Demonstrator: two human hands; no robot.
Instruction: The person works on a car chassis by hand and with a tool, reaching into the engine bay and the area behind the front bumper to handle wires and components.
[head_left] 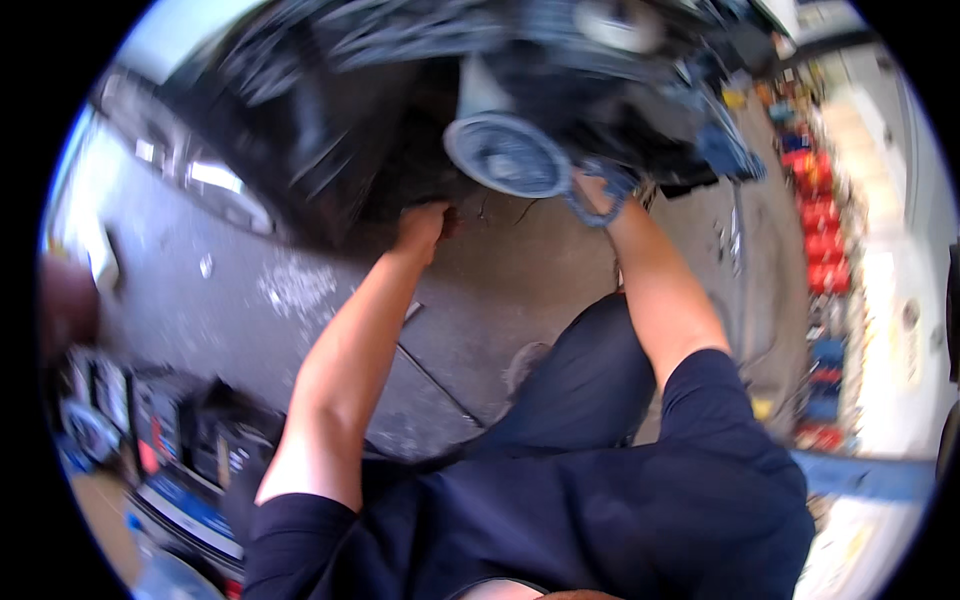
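Above my hands hangs the dark front part of a vehicle (340, 130), blurred by motion. A round grey part with a raised rim (505, 155) faces down in its middle. My left hand (428, 228) is curled closed beneath the vehicle, left of the round part; what its fingers hold, if anything, cannot be made out. To the right of the round part, my right hand (595, 188) reaches up beside a blue-grey ring-shaped piece (600, 212). Its fingers are mostly hidden and smeared.
A long thin dark rod (438, 383) lies on the grey floor (500, 260) near my knee. Tool cases (190, 430) stand at lower left. Red and blue bins (822, 230) line the right side. A lamp-like clear panel (230, 197) sits at the vehicle's left edge.
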